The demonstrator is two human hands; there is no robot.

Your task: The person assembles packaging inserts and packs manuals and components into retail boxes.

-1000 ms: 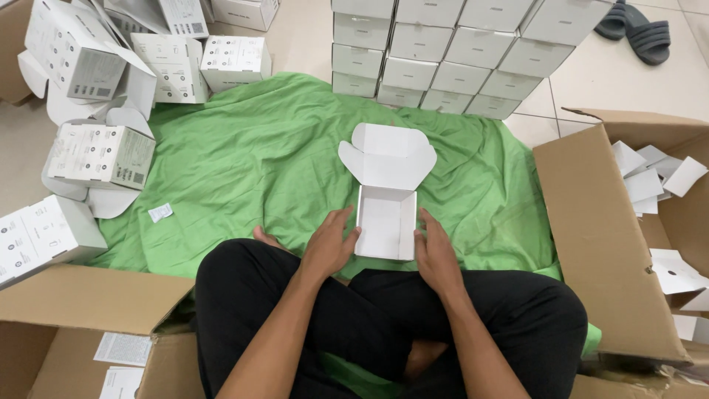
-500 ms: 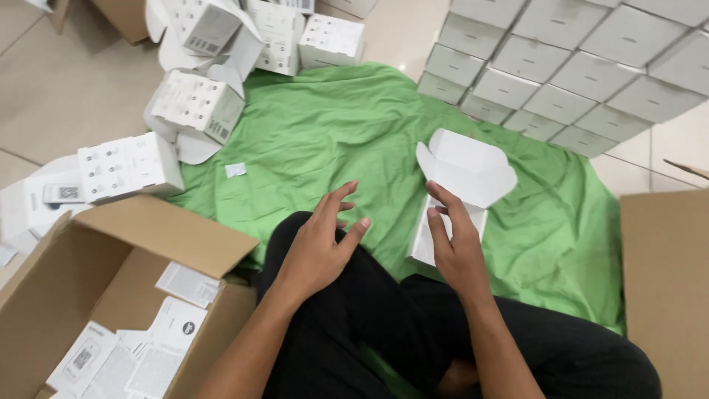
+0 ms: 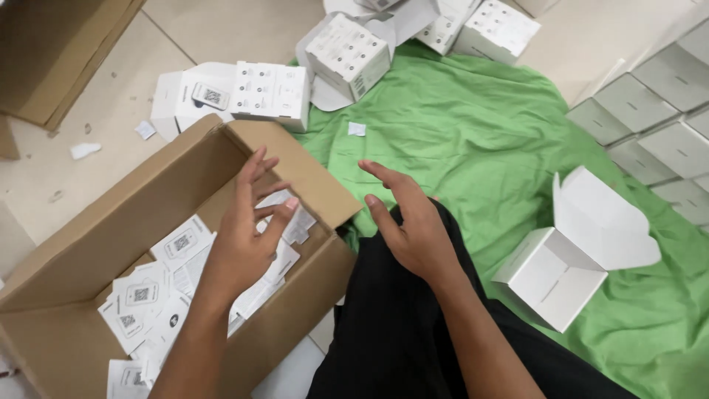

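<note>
We are hovering our left hand (image 3: 247, 236), fingers spread, over paper slips (image 3: 159, 295) in the cardboard box (image 3: 111, 222) at lower left; right hand (image 3: 410, 225) is hanging open, empty, at frame centre above the green cloth (image 3: 473, 140).

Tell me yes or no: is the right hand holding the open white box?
No: the right hand hovers empty over the lap, apart from the open white box lying on the green cloth.
</note>
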